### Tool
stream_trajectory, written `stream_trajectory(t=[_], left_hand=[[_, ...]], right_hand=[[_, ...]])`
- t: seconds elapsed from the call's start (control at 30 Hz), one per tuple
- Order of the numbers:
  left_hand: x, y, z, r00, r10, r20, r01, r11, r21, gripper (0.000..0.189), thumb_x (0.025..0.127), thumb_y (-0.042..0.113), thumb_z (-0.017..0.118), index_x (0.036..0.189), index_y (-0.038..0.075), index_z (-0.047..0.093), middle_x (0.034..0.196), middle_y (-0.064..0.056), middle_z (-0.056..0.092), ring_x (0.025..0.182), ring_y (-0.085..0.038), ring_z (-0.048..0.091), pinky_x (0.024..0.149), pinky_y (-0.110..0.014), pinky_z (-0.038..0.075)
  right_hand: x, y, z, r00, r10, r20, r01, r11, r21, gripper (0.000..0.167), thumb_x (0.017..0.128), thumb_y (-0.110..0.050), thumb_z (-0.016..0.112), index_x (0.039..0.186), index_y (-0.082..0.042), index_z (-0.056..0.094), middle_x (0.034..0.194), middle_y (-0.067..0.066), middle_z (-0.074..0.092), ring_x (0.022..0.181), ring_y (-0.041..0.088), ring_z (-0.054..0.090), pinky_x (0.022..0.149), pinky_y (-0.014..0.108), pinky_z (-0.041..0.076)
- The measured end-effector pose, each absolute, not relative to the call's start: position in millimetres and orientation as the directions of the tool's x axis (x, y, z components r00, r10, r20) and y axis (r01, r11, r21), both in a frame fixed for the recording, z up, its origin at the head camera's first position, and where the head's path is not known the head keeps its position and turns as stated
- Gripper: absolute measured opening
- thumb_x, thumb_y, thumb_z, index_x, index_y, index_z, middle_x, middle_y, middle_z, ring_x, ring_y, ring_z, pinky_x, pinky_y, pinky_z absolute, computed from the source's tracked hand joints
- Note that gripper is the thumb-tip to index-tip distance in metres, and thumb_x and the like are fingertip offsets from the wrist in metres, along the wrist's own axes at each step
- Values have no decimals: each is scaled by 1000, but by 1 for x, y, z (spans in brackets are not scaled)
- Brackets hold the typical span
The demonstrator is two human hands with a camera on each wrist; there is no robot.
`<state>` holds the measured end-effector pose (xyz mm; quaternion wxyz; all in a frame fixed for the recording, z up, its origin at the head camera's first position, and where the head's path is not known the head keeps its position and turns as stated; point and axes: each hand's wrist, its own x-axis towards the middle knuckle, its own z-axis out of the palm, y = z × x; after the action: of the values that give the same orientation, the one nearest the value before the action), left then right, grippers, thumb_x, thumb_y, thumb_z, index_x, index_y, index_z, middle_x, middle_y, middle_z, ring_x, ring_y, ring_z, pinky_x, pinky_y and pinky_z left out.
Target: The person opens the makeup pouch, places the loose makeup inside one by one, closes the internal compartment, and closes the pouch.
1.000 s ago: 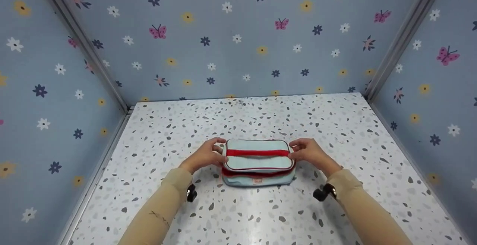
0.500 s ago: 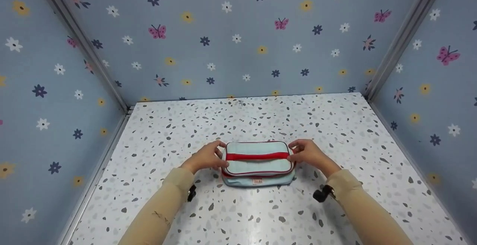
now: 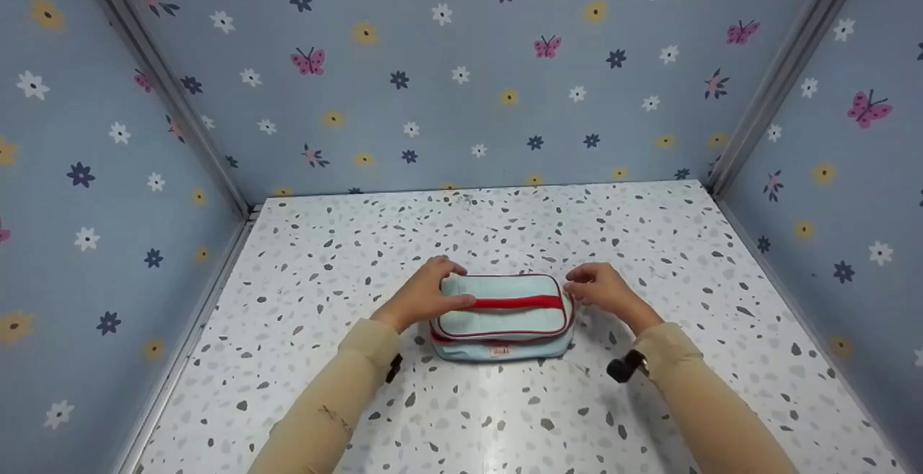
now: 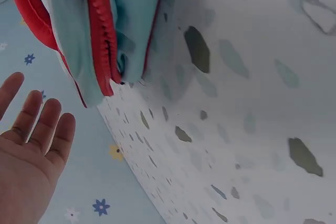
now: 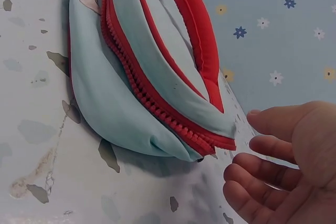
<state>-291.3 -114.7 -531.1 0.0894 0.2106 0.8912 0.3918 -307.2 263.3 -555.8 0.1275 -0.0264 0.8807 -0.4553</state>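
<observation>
A light blue zip pouch (image 3: 497,323) with red piping lies on the speckled tabletop, its red strap handle (image 3: 515,302) running across the lid. In the right wrist view, the lid rests over the base and the red zipper (image 5: 144,98) looks undone. My left hand (image 3: 425,292) is over the pouch's left end, thumb by the strap; the left wrist view shows its fingers (image 4: 47,121) extended and apart from the fabric. Beside the right end hovers my right hand (image 3: 609,293), fingers loosely bent, holding nothing; a small gap separates it from the pouch in the right wrist view.
Blue panels (image 3: 461,99) printed with flowers and butterflies enclose the back and both sides. Metal rails (image 3: 162,84) mark the corners. The white tabletop (image 3: 346,236) has grey speckles.
The lid has come down onto the base. My left hand has let go of the lid's left end and moved right over it. My right hand has released the right end and drawn slightly away.
</observation>
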Motion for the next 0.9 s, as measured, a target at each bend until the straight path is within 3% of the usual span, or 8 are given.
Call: stream_trajectory(t=[0.13, 0.3, 0.7, 0.9], left_hand=[[-290, -99, -528, -871, 491, 9, 358, 621, 697, 65, 96, 47, 82, 146, 10, 64, 149, -11, 61, 146, -34, 54, 127, -52, 41], [-287, -86, -527, -844, 536, -3, 395, 627, 671, 72, 93, 47, 85, 150, 9, 61, 152, -11, 61, 146, -31, 55, 126, -50, 43], [-287, -72, -534, -779, 623, -71, 479, 664, 574, 81, 88, 40, 90, 157, 15, 57, 167, -8, 51, 158, -31, 44, 133, -46, 34], [-285, -68, -536, -778, 617, -119, 461, 689, 559, 77, 89, 36, 89, 157, 16, 58, 172, -8, 45, 162, -31, 38, 134, -46, 30]], right_hand=[[-312, 264, -561, -974, -162, -158, 33, 589, -807, 38, 102, -16, 72, 131, 9, 70, 112, 17, 74, 86, 13, 67, 74, 25, 59], [-316, 267, -568, -980, -155, -126, 5, 610, -792, 37, 102, -15, 73, 131, 7, 71, 116, 20, 75, 90, 16, 67, 75, 24, 56], [-322, 263, -572, -967, -228, -109, -77, 676, -733, 30, 102, -8, 71, 129, 5, 73, 118, 23, 74, 111, 34, 69, 100, 48, 57], [-325, 263, -570, -948, -265, -176, -64, 703, -708, 33, 104, -8, 70, 136, -1, 72, 122, 19, 72, 111, 30, 67, 96, 44, 57]])
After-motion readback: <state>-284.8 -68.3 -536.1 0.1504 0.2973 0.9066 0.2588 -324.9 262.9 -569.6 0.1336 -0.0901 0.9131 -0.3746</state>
